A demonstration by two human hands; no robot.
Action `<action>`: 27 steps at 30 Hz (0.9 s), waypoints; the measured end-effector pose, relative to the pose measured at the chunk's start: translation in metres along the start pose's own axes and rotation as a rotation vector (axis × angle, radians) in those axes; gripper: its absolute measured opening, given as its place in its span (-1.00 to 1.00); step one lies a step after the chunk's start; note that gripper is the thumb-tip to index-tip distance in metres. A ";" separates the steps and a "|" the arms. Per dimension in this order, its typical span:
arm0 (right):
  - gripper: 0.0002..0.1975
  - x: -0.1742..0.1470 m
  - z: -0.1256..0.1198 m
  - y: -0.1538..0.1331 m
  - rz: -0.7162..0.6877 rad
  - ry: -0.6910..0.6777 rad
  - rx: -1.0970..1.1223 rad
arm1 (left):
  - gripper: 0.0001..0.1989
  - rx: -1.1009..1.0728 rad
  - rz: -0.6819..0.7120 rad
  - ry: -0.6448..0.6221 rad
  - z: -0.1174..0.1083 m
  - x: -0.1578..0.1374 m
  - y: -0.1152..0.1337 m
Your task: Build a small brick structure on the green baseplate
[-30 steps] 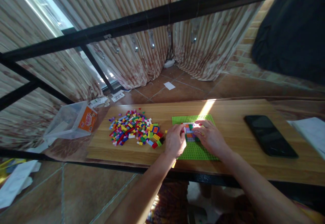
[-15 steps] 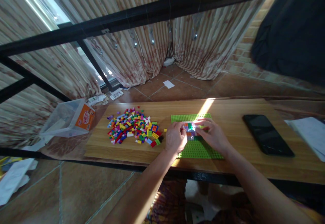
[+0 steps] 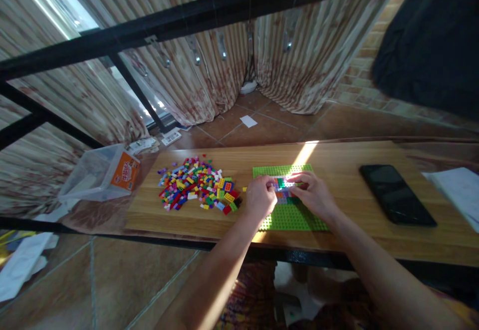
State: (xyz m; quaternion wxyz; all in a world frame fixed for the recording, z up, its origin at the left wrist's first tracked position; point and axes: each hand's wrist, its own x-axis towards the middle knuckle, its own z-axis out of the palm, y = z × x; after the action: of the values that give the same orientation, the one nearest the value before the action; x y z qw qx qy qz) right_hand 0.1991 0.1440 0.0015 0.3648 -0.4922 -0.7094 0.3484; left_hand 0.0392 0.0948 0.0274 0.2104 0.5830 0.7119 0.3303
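Observation:
A green studded baseplate [image 3: 295,218] lies on the wooden tabletop, with a patch of coloured building bricks [image 3: 283,196] on its middle. My left hand [image 3: 261,196] is closed at the patch's left edge, its thumb and curled fingers pinching there. From the right, my right hand [image 3: 312,191] reaches over the patch, thumb and fingers closed around its right side. Fingers and bright sunlight hide which single bricks are touched. To the left lies a heap of loose bricks [image 3: 194,182] in mixed colours.
A black phone [image 3: 396,194] lies on the wooden table [image 3: 348,170] at the right, beside white papers [image 3: 454,192]. Past the table's left end stands a clear plastic bin [image 3: 95,175] with an orange label. A dark metal bar [image 3: 202,13] crosses before the curtains.
Both hands stay at the brick patch with only slight finger shifts. The view has tilted a little; the bricks and baseplate look unmoved on the table.

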 end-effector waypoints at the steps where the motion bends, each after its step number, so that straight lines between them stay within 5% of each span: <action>1: -0.85 0.000 0.000 0.001 0.010 0.003 0.003 | -0.84 -0.001 -0.022 -0.019 -0.001 0.002 0.001; 10: -0.82 0.002 0.003 0.004 0.118 -0.019 0.048 | -0.84 0.021 -0.118 -0.133 -0.007 0.012 0.011; 16: -0.73 0.003 -0.002 0.006 0.133 -0.058 0.163 | -0.84 0.083 0.042 -0.059 -0.014 0.000 0.011; 22: -0.70 0.007 -0.018 0.006 0.100 0.102 0.074 | -0.75 0.040 0.227 0.052 -0.034 -0.050 0.001; 27: -0.59 0.005 -0.025 -0.002 -0.188 -0.070 -0.122 | -0.76 0.067 0.371 -0.031 -0.037 -0.106 -0.034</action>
State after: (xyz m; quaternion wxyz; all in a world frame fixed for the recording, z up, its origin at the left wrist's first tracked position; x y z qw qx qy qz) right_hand 0.2185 0.1519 0.0166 0.3404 -0.4323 -0.7846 0.2857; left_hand 0.0146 -0.0193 0.0199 0.1375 0.7159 0.5994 0.3306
